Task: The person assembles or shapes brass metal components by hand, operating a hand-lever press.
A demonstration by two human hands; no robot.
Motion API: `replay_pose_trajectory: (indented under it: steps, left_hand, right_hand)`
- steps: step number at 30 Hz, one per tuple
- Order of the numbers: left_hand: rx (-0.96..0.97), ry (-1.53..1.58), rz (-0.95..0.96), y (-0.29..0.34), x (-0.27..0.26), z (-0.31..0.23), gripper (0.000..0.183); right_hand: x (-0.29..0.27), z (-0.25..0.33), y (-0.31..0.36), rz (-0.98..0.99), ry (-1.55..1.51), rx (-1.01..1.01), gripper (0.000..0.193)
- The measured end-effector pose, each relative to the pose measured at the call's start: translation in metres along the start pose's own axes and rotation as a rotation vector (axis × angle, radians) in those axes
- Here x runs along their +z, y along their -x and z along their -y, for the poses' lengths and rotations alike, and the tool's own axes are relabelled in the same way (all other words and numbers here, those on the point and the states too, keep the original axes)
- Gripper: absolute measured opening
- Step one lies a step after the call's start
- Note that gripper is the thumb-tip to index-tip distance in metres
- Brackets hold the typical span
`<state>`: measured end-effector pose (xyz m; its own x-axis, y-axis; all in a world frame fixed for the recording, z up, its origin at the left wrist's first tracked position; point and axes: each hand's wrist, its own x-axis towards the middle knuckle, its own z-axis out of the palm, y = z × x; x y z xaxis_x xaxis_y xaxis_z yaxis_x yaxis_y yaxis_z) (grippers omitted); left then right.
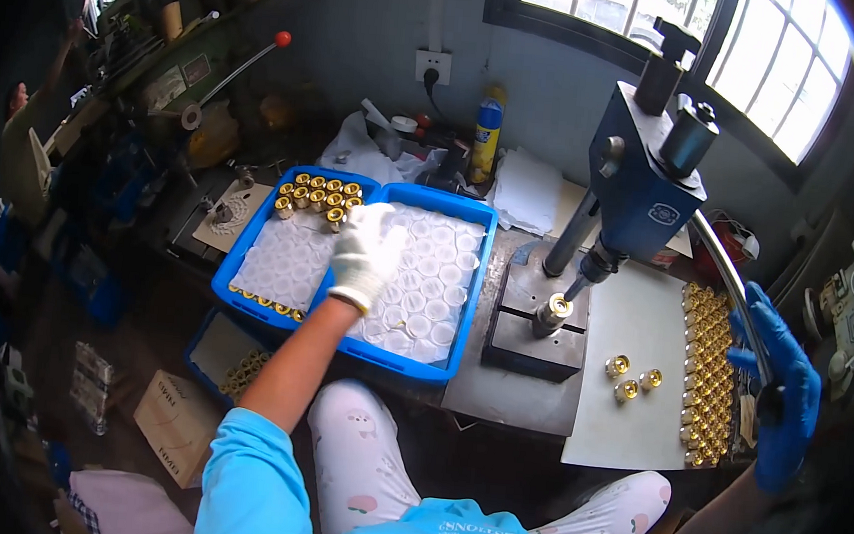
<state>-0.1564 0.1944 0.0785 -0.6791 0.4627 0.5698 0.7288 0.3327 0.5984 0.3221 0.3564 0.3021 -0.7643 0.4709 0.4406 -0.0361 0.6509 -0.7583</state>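
Note:
My left hand [365,260], in a white glove, reaches over a blue plastic tray [478,291] in two halves. It is beside several gold-coloured metal fittings [318,198] at the far left of the tray; its fingertips are hidden, so I cannot see whether they grip one. At the right, my blue-gloved right hand [786,396] is closed around the long metal lever [728,261] of a blue bench press [646,164]. One fitting [559,306] sits upright on the press base, under the ram [598,265].
Three loose fittings [627,390] lie on a pale sheet [623,323] near rows of fittings [707,379]. White plastic liners with round pockets [438,258] fill the tray. A yellow-and-blue spray can [487,136] stands behind. A cardboard box [176,423] sits at lower left.

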Motion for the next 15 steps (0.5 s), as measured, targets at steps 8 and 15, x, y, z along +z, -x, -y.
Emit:
replay_pose_trajectory:
  steps: [8,15]
  left_hand:
    - [-0.383,-0.375,0.158,-0.041,-0.034,0.123,0.059]
    - [-0.338,-0.381,0.172,-0.052,-0.009,0.148,0.049]
  right_hand:
    - [0.122,-0.088,0.0,-0.291,-0.09,0.762,0.045]
    - [0.166,-0.222,-0.022,-0.63,-0.024,0.566,0.022]
